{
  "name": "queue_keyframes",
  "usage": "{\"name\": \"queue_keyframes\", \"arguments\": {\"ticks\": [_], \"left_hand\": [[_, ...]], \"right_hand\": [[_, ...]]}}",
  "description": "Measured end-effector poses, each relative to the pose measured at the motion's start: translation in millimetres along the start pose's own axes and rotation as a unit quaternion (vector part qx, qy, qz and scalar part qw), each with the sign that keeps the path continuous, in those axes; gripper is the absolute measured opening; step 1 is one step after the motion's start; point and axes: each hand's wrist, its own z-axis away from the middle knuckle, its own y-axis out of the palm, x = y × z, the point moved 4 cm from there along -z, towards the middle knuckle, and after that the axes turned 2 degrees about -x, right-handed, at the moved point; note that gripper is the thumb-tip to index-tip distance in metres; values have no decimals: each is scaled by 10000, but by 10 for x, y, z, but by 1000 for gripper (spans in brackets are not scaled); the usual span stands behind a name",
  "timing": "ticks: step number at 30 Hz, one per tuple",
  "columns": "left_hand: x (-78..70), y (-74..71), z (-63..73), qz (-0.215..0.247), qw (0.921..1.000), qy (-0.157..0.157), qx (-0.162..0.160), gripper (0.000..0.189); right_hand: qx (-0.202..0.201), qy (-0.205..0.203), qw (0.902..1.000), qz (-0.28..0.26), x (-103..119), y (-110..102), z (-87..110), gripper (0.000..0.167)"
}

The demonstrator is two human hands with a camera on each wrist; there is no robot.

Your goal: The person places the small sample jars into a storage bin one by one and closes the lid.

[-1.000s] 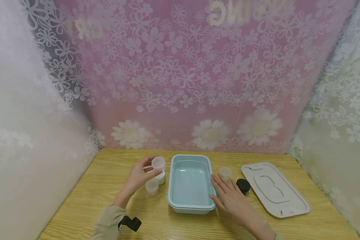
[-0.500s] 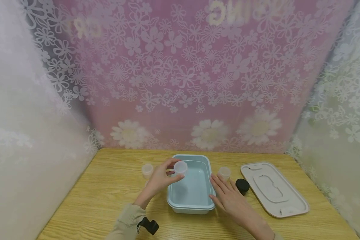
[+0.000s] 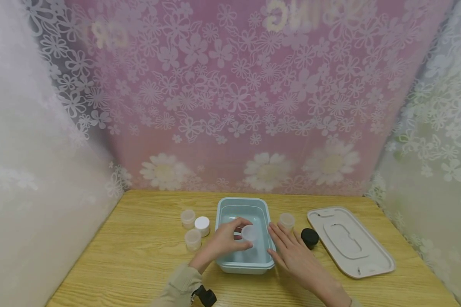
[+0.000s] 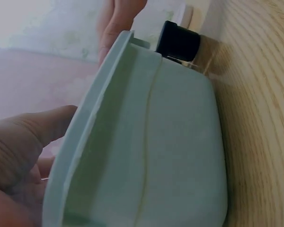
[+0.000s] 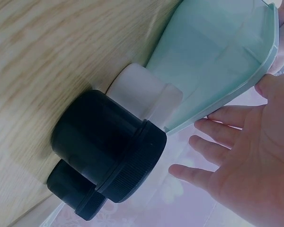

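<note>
My left hand [image 3: 227,239] pinches a small translucent plastic jar [image 3: 248,233] between thumb and fingers, over the inside of a light blue rectangular tub [image 3: 246,269]. In the left wrist view the tub's wall hides the jar, and the thumb [image 4: 57,124] shows past the rim. My right hand [image 3: 297,258] lies with straight, spread fingers against the tub's right rim, as the right wrist view also shows. Close by its fingers stand another translucent jar [image 3: 287,220] and a black jar [image 3: 310,238]. A second black jar [image 5: 75,191] shows in the right wrist view.
Left of the tub stand two translucent jars, one farther back [image 3: 188,218] and one nearer [image 3: 193,239], beside a white-lidded jar [image 3: 202,226]. A pale rectangular lid [image 3: 351,243] lies at the right of the wooden table [image 3: 119,260]. Flowered curtains hang behind and beside it.
My left hand has carried the translucent jar rightward from the jars on the left, then lowered it into the tub's opening. The right hand has stayed at the rim.
</note>
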Motion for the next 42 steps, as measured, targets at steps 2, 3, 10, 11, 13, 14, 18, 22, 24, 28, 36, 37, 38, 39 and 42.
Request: {"name": "queue_keyframes", "arguments": {"ticks": [2, 3, 10, 11, 13, 14, 18, 22, 24, 28, 36, 37, 38, 39, 42], "left_hand": [[-8, 53, -15, -183, 9997, -76, 163, 47], [-11, 78, -23, -263, 9993, -83, 244, 46], [-13, 218, -67, -798, 9930, -387, 786, 44], [-13, 235, -70, -874, 9917, -403, 851, 44], [-6, 261, -72, -1011, 9893, -444, 951, 43], [-7, 269, -70, -1071, 9882, -451, 993, 42], [-11, 288, -64, -1189, 9855, -412, 1136, 40], [-11, 298, -62, -1187, 9835, -331, 1321, 35], [-8, 305, -65, -1209, 9817, -301, 1437, 32], [-23, 314, -70, -1192, 9795, -256, 1605, 31], [-40, 171, -93, -817, 9946, -33, 639, 24], [-43, 143, -97, -673, 9967, 13, 444, 24], [-45, 115, -100, -525, 9983, 57, 252, 23], [-48, 89, -100, -352, 9993, 113, 72, 22], [-46, 23, -84, 196, 9988, 253, -381, 22]], "right_hand": [[-2, -15, 10000, 6, -1, -2, 1, 62], [-5, -25, 10000, 20, -1, -3, 1, 62], [43, -20, 10000, 44, -8, -3, -3, 62], [55, -5, 10000, 29, -10, -1, -1, 62], [74, 14, 10000, -1, -11, 0, -1, 62], [81, 16, 10000, -9, -9, -1, -2, 62], [81, 19, 10000, 9, -5, -6, -2, 62], [54, 1, 10000, 35, 0, -16, 3, 61], [27, -14, 10000, 48, 2, -19, 7, 61], [21, -19, 10000, 51, 3, -16, 9, 61], [62, 24, 10000, 34, 0, 5, -7, 62], [51, 22, 10000, 40, -1, 5, -6, 61], [39, 19, 10000, 58, -1, 6, -5, 61], [21, 16, 10000, 78, -2, 6, -3, 61], [-15, 1, 9999, 131, -2, 6, 0, 61]]}}
